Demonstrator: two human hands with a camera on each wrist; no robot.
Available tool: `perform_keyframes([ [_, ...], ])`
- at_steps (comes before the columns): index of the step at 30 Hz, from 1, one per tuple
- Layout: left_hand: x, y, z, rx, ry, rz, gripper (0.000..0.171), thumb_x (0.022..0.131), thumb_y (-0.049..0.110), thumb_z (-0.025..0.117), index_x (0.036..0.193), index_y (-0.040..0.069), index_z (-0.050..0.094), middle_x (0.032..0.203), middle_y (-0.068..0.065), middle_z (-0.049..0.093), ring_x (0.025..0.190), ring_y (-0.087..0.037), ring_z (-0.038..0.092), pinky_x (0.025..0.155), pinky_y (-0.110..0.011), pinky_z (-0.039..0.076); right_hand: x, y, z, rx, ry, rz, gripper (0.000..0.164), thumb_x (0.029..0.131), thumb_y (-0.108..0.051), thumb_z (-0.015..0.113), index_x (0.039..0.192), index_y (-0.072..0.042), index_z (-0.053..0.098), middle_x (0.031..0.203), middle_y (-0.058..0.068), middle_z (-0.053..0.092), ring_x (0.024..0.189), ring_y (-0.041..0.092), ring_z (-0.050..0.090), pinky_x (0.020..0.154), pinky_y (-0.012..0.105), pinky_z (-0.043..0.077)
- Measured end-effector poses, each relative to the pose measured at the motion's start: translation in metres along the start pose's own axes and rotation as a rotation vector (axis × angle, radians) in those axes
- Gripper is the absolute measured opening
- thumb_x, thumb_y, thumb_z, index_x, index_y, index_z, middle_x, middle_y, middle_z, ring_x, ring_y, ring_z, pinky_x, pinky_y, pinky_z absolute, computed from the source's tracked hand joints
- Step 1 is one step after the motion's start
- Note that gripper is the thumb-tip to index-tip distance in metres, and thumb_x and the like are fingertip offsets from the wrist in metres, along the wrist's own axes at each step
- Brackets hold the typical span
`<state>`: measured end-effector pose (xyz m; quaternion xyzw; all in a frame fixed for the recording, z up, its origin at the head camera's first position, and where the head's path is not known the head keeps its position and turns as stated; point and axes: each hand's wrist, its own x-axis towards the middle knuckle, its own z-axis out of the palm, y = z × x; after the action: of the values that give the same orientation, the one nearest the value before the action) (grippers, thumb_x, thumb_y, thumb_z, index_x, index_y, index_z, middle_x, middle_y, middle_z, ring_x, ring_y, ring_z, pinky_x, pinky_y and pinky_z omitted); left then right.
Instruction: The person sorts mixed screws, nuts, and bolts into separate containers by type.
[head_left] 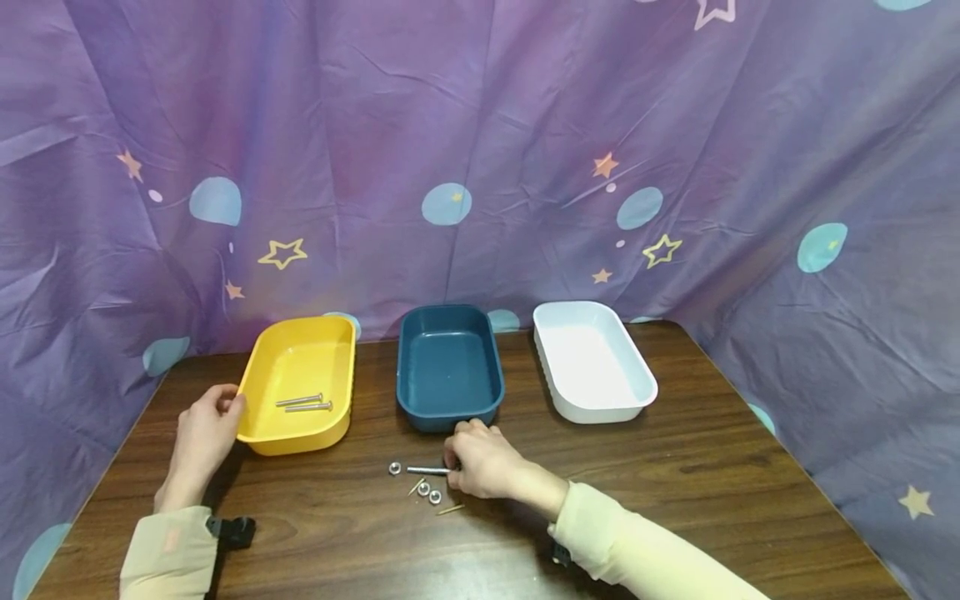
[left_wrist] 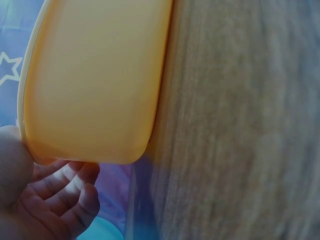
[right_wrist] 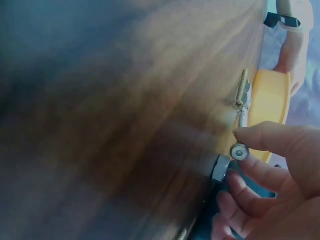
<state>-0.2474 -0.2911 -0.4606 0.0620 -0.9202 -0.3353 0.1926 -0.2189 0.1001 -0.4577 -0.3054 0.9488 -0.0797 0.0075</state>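
- Silver bolt (head_left: 426, 471): slim, shiny shaft; round head, dark central recess; near the blue tray (head_left: 435, 422).
- Right hand (head_left: 485, 463): thumb and forefinger pinch the bolt.
- Left hand (head_left: 204, 435): fingers grip the yellow tray (head_left: 300, 445) by its rim.

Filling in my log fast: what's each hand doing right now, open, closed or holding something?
Left hand: holding the yellow tray at its edge.
Right hand: closed, pinching a silver bolt.
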Motion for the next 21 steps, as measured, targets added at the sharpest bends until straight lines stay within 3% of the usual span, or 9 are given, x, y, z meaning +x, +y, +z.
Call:
perform_keyframes([
  [6, 0.0004, 0.0013, 0.0002, -0.003, 0.005, 0.0, 0.034, 0.098, 0.021, 0.05, 0.115, -0.007, 0.061, 0.09, -0.02, 0.065, 0.079, -0.034, 0.06, 0.066, -0.041, 0.042, 0.0004, 0.0016, 0.0011, 0.096, 0.122, -0.062, 0.018, 0.074, -0.02, 0.077, 0.072, -0.024, 0.059, 0.078, -0.008, 0.052, 0.083, 0.016, 0.053, 0.072, 0.035, 0.045],
  [12, -0.0017, 0.0007, 0.0005, -0.001, 0.003, -0.009, 0.034, 0.098, 0.02, 0.051, 0.115, -0.007, 0.061, 0.089, -0.02, 0.065, 0.078, -0.033, 0.059, 0.065, -0.039, 0.042, 0.0021, 0.0009, 0.0005, 0.2, 0.211, -0.143, 0.018, 0.072, -0.012, 0.077, 0.077, -0.019, 0.061, 0.075, -0.005, 0.055, 0.074, 0.011, 0.051, 0.068, 0.028, 0.044],
  [21, -0.0028, 0.003, 0.0004, 0.003, 0.015, 0.008, 0.033, 0.098, 0.019, 0.051, 0.114, -0.007, 0.061, 0.089, -0.021, 0.067, 0.077, -0.034, 0.061, 0.064, -0.04, 0.042, 0.0019, -0.001, -0.0021, 0.198, 0.266, -0.247, 0.018, 0.075, -0.008, 0.076, 0.083, -0.017, 0.062, 0.081, -0.008, 0.054, 0.079, 0.011, 0.052, 0.075, 0.026, 0.045],
])
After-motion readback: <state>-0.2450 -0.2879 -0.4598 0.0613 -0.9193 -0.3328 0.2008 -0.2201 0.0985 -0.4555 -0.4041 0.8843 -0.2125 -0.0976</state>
